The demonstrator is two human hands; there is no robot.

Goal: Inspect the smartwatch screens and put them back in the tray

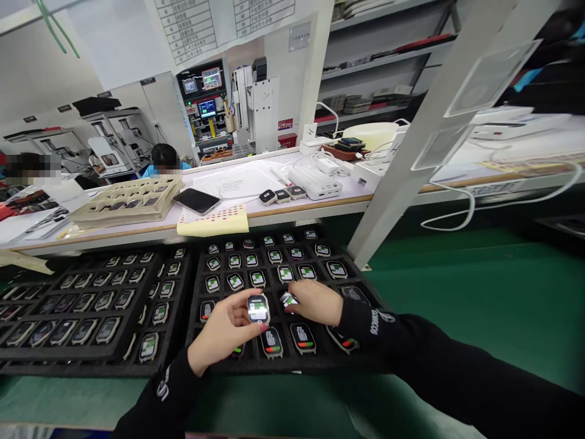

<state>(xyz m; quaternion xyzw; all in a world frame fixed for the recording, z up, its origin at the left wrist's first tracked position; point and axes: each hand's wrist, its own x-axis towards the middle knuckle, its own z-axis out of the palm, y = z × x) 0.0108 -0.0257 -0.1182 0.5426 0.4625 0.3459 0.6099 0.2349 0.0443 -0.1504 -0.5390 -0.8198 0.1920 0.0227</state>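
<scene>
A smartwatch case with a lit screen (258, 308) is held between the thumb and fingers of my left hand (223, 329), above a black foam tray (292, 364). My right hand (317, 301) grips a second watch case (289, 300), tilted, at a slot of the same tray; whether it still touches the slot I cannot tell. Rows of watch cases lie around both hands. Many at the back show green and white screens, such as the watch (286, 274). Nearer watches, like the one (303, 337) in the front row, have dark screens with a red and green bar.
More black foam trays of watches (83, 330) are stacked at the left. A bench edge (315, 208) runs behind the trays, bearing a phone (197, 200), a beige parts tray (123, 213) and a white power strip (322, 183). A slanted metal post (388, 225) stands at the right.
</scene>
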